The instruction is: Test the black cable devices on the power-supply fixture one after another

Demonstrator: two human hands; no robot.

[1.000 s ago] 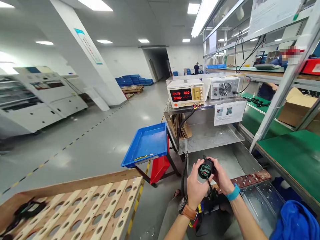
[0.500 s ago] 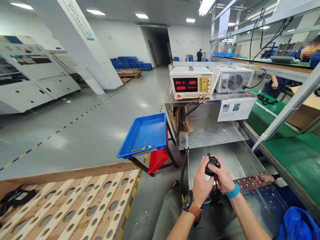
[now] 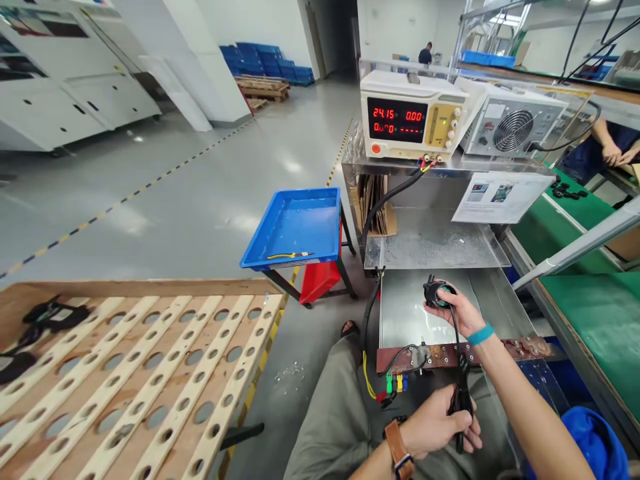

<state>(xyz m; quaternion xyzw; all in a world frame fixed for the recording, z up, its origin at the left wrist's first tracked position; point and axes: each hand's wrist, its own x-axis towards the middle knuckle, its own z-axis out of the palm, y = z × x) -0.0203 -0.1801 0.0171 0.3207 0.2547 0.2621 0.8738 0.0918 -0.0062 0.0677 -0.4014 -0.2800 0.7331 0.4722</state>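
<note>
My right hand [image 3: 461, 312] grips a small round black motor unit [image 3: 436, 293] with a green face, held over the metal trough [image 3: 410, 313]. A black cable [image 3: 456, 347] hangs from the unit down to my left hand [image 3: 437, 423], which is closed around the black connector [image 3: 461, 403] at its end. Just beyond my left hand lies a brown terminal strip [image 3: 500, 350] with a lead [image 3: 403, 353] and coloured plugs [image 3: 395, 385]. A brown watch strap is on my left wrist, a teal band on my right.
A power supply [image 3: 413, 117] with red digits and a fan unit [image 3: 513, 123] stand on the steel shelf [image 3: 430, 243]. A blue tray [image 3: 297, 227] sits left of it. A wooden slotted rack [image 3: 135, 373] fills the lower left. Another person's hands [image 3: 617, 155] are at the far right.
My left hand left the motor unit and dropped down along the cable to grip its connector. The camera tilted downward; my right hand keeps the unit and moved slightly right.
</note>
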